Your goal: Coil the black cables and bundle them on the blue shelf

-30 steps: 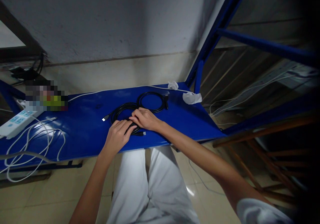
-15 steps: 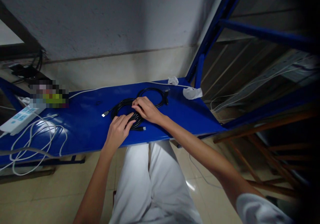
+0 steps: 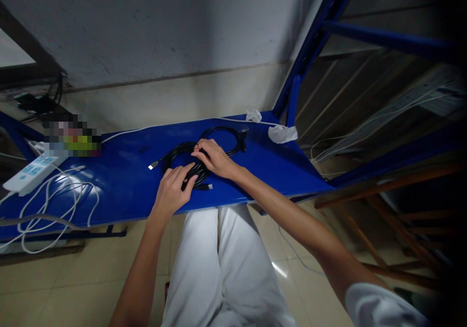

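Note:
A coiled black cable (image 3: 177, 153) lies on a blue metal shelf (image 3: 124, 181), one silver plug end sticking out to the left. My left hand (image 3: 172, 190) rests on the near side of the coil, fingers curled onto the strands. My right hand (image 3: 215, 157) pinches the strands at the coil's right side. A second black cable coil (image 3: 233, 141) lies just behind my right hand, touching the first.
A white power strip (image 3: 31, 171) and loose white cords (image 3: 54, 205) lie at the shelf's left end. Crumpled white wrappers (image 3: 281, 133) sit at the back right corner by a blue upright post (image 3: 292, 103). Wooden slats (image 3: 383, 205) fill the right side. My white trousers show below.
My right hand has shifted slightly back along the coil and my left fingers have curled tighter onto the strands. The view has tilted a little; the coils stay in place.

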The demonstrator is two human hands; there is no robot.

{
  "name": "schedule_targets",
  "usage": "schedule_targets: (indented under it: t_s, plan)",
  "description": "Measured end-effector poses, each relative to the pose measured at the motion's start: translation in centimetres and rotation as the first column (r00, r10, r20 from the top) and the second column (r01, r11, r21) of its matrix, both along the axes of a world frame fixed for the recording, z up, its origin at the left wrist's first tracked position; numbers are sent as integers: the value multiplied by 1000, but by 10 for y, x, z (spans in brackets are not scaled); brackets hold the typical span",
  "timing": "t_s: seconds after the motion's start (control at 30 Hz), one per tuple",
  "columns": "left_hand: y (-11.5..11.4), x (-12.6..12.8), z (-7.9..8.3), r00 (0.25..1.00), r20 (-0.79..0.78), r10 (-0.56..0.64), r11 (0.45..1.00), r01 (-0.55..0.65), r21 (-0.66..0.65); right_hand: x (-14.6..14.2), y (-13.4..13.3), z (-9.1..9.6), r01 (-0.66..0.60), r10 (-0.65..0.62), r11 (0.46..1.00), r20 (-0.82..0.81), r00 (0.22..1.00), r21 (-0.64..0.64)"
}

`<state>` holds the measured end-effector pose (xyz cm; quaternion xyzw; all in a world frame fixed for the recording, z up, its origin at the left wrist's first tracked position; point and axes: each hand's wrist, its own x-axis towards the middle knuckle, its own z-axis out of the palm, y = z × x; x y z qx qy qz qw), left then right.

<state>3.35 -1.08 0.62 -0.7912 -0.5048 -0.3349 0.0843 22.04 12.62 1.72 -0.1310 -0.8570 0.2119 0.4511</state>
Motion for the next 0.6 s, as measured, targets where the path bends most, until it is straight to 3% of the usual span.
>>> schedule_targets:
  t_s: [0.37,0.6]
  plan:
    - [-1,0,-1,999,42,14,1000,-14,11,1,-3,3,-81,75,996,126,989,41]
    - [0,1,0,1000,12,11,1000,-12,26,3,-10,10,-108,101,990,79,992,88]
